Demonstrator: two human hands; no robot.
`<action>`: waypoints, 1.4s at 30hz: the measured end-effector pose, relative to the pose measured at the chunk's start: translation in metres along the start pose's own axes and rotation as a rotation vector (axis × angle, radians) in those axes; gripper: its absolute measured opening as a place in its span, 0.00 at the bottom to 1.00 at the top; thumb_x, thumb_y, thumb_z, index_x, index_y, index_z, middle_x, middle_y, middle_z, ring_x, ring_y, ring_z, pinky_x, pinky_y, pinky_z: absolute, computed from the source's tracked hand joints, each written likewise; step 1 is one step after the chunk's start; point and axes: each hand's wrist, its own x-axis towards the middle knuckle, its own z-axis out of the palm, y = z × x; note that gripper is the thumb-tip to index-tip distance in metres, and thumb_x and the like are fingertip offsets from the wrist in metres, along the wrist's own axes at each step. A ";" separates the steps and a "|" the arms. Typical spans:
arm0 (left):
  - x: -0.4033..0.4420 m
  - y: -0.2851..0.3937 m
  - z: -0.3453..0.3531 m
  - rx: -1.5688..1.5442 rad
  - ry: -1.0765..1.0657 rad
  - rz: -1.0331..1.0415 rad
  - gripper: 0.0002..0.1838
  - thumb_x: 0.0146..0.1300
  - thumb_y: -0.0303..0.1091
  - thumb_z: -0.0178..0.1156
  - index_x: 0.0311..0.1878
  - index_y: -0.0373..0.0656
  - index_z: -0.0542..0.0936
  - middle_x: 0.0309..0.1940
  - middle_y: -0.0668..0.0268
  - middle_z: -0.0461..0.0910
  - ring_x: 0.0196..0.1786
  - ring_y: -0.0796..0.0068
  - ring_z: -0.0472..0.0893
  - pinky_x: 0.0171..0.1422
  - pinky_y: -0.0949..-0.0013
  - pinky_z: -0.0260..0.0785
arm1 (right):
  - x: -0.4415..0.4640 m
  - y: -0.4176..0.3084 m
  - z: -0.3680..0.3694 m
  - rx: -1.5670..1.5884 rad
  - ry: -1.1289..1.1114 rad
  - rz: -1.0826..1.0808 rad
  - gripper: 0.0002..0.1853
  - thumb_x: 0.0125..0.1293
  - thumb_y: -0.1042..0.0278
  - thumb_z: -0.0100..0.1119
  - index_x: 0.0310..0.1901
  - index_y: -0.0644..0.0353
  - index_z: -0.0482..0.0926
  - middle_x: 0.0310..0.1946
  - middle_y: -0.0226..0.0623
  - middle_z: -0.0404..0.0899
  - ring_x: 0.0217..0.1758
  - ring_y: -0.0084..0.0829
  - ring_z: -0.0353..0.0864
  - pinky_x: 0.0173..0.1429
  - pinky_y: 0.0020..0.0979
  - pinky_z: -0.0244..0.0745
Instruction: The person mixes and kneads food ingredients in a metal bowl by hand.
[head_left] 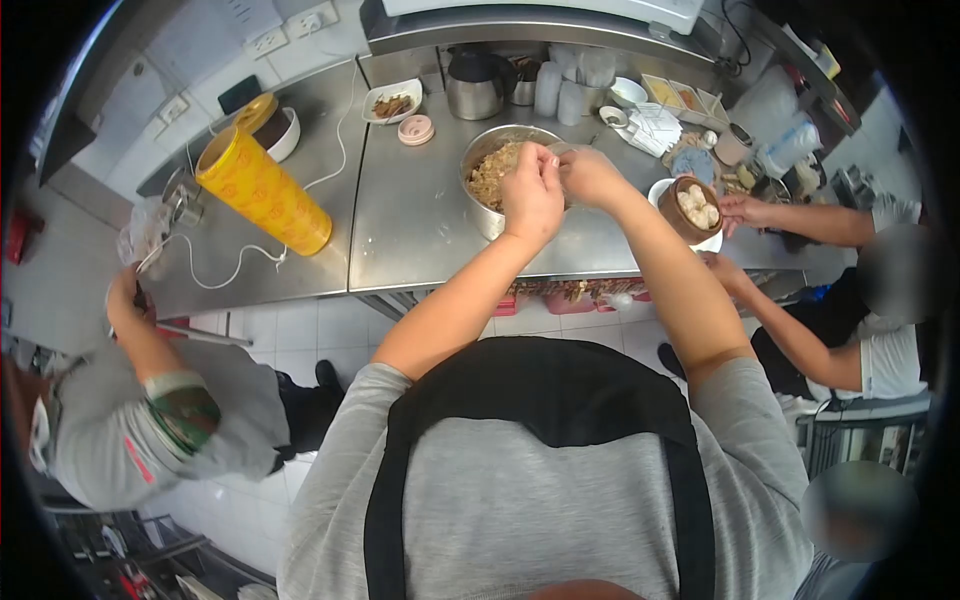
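Both my hands meet above a metal bowl (470,185) that holds a crumbly brown filling (490,175). My left hand (533,192) has its fingers pinched together over the right part of the bowl. Close beside it, my right hand (588,175) is also closed, its fingertips near those of the left. What lies between the fingers is too small to make out. The two hands hide the bowl's right side.
A co-worker's hands at the right are at a steamer basket (691,210) of dumplings on a white plate. Another person stands at the left, near a yellow cylinder (265,190) and a white cord (345,150). A metal jug (475,90) and a white dish (375,97) stand behind.
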 end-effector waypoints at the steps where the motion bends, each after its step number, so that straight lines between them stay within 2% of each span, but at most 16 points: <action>1: -0.002 0.001 -0.001 -0.009 -0.008 0.005 0.05 0.65 0.28 0.56 0.38 0.38 0.73 0.24 0.59 0.78 0.27 0.68 0.78 0.34 0.65 0.70 | -0.002 -0.003 -0.003 -0.366 0.034 -0.064 0.14 0.63 0.62 0.54 0.37 0.64 0.84 0.42 0.50 0.82 0.48 0.47 0.81 0.50 0.41 0.76; 2: -0.005 0.003 -0.001 -0.008 -0.012 0.046 0.04 0.65 0.27 0.56 0.39 0.38 0.72 0.23 0.60 0.78 0.26 0.68 0.78 0.33 0.65 0.70 | -0.007 -0.004 -0.001 -0.374 0.196 -0.033 0.12 0.58 0.62 0.56 0.33 0.60 0.85 0.44 0.52 0.81 0.49 0.53 0.79 0.51 0.43 0.75; 5: -0.006 0.014 -0.007 -0.011 -0.074 0.034 0.03 0.64 0.27 0.56 0.38 0.39 0.73 0.23 0.58 0.78 0.25 0.64 0.79 0.33 0.64 0.70 | -0.016 -0.025 -0.023 -0.380 0.106 0.078 0.13 0.61 0.60 0.57 0.38 0.60 0.84 0.42 0.44 0.82 0.46 0.46 0.81 0.50 0.41 0.76; 8: -0.002 0.027 -0.008 -0.007 -0.081 0.259 0.02 0.64 0.27 0.56 0.37 0.39 0.74 0.23 0.56 0.78 0.25 0.60 0.80 0.33 0.63 0.70 | -0.017 -0.015 -0.011 1.076 0.000 0.352 0.19 0.66 0.52 0.56 0.51 0.54 0.79 0.46 0.40 0.81 0.49 0.38 0.80 0.55 0.39 0.75; 11: 0.001 0.038 -0.009 -0.019 -0.128 0.224 0.01 0.63 0.26 0.56 0.36 0.40 0.74 0.25 0.54 0.79 0.28 0.55 0.80 0.33 0.61 0.71 | -0.010 -0.003 0.000 1.440 -0.098 0.354 0.24 0.68 0.46 0.54 0.57 0.54 0.75 0.48 0.34 0.80 0.49 0.30 0.78 0.55 0.35 0.74; 12: 0.003 0.040 -0.009 -0.018 -0.113 0.285 0.02 0.63 0.27 0.56 0.37 0.40 0.74 0.25 0.54 0.78 0.28 0.53 0.80 0.33 0.60 0.71 | -0.021 -0.020 -0.006 1.521 -0.080 0.227 0.22 0.70 0.46 0.51 0.51 0.55 0.78 0.45 0.35 0.80 0.46 0.27 0.79 0.50 0.31 0.75; 15: 0.009 0.054 -0.011 -0.041 -0.145 0.344 0.02 0.62 0.27 0.57 0.36 0.40 0.74 0.25 0.53 0.78 0.29 0.51 0.79 0.34 0.58 0.70 | -0.019 -0.027 0.000 1.598 -0.012 0.161 0.26 0.71 0.44 0.47 0.58 0.56 0.74 0.47 0.34 0.79 0.47 0.28 0.78 0.52 0.32 0.75; 18: 0.004 0.066 -0.013 -0.018 -0.169 0.355 0.02 0.62 0.27 0.56 0.36 0.40 0.74 0.25 0.53 0.78 0.30 0.49 0.79 0.35 0.56 0.69 | -0.003 -0.004 0.019 1.504 -0.006 -0.120 0.27 0.72 0.43 0.44 0.59 0.56 0.72 0.46 0.33 0.78 0.47 0.26 0.78 0.49 0.32 0.76; 20: 0.003 0.061 -0.009 -0.008 -0.147 0.440 0.02 0.62 0.27 0.56 0.36 0.41 0.74 0.26 0.52 0.78 0.30 0.48 0.79 0.35 0.55 0.69 | 0.041 0.032 0.042 1.774 -0.409 -0.553 0.26 0.73 0.43 0.42 0.56 0.57 0.73 0.44 0.33 0.78 0.48 0.27 0.76 0.51 0.30 0.73; 22: -0.002 0.055 -0.005 -0.016 -0.154 0.449 0.02 0.61 0.27 0.56 0.36 0.42 0.74 0.27 0.52 0.78 0.31 0.48 0.79 0.35 0.54 0.69 | 0.040 0.026 0.038 1.897 -0.436 -0.499 0.26 0.73 0.42 0.39 0.54 0.57 0.73 0.44 0.33 0.77 0.49 0.30 0.75 0.54 0.32 0.72; 23: -0.004 0.052 -0.002 -0.032 -0.175 0.421 0.02 0.61 0.27 0.57 0.37 0.42 0.74 0.27 0.52 0.78 0.31 0.47 0.79 0.35 0.54 0.69 | 0.011 -0.006 0.021 1.872 -0.241 -0.233 0.26 0.73 0.42 0.37 0.55 0.56 0.72 0.46 0.33 0.75 0.50 0.32 0.74 0.55 0.35 0.72; 25: -0.007 0.047 0.003 -0.047 -0.195 0.398 0.02 0.61 0.27 0.57 0.37 0.42 0.74 0.27 0.52 0.78 0.31 0.47 0.79 0.35 0.53 0.69 | -0.019 -0.026 0.018 1.792 -0.048 -0.081 0.27 0.73 0.41 0.34 0.58 0.55 0.69 0.51 0.35 0.72 0.54 0.38 0.71 0.58 0.42 0.69; 29: -0.007 0.045 0.009 -0.042 -0.208 0.394 0.03 0.62 0.28 0.56 0.37 0.41 0.72 0.27 0.53 0.78 0.32 0.47 0.79 0.36 0.52 0.69 | 0.004 0.010 0.041 1.813 -0.063 -0.168 0.32 0.73 0.38 0.28 0.66 0.52 0.63 0.63 0.37 0.63 0.65 0.46 0.60 0.64 0.55 0.60; 34: -0.006 0.049 0.007 -0.070 -0.197 0.391 0.04 0.63 0.28 0.55 0.36 0.41 0.71 0.28 0.53 0.78 0.32 0.47 0.79 0.36 0.52 0.70 | 0.010 0.014 0.046 1.699 -0.066 -0.349 0.36 0.72 0.34 0.26 0.71 0.52 0.58 0.68 0.36 0.58 0.69 0.44 0.56 0.68 0.50 0.55; 36: -0.009 0.049 0.009 -0.075 -0.172 0.395 0.03 0.63 0.28 0.55 0.36 0.41 0.71 0.28 0.53 0.78 0.32 0.47 0.78 0.36 0.52 0.70 | 0.017 0.013 0.029 1.609 -0.215 -0.153 0.36 0.71 0.34 0.30 0.70 0.52 0.59 0.67 0.35 0.59 0.68 0.42 0.57 0.67 0.47 0.57; 42: -0.011 0.056 0.012 -0.122 -0.192 0.408 0.04 0.60 0.27 0.55 0.37 0.41 0.71 0.28 0.53 0.77 0.32 0.47 0.78 0.36 0.53 0.70 | 0.030 0.010 0.023 1.292 -0.135 0.102 0.44 0.64 0.27 0.40 0.72 0.54 0.58 0.69 0.35 0.56 0.62 0.41 0.64 0.65 0.47 0.62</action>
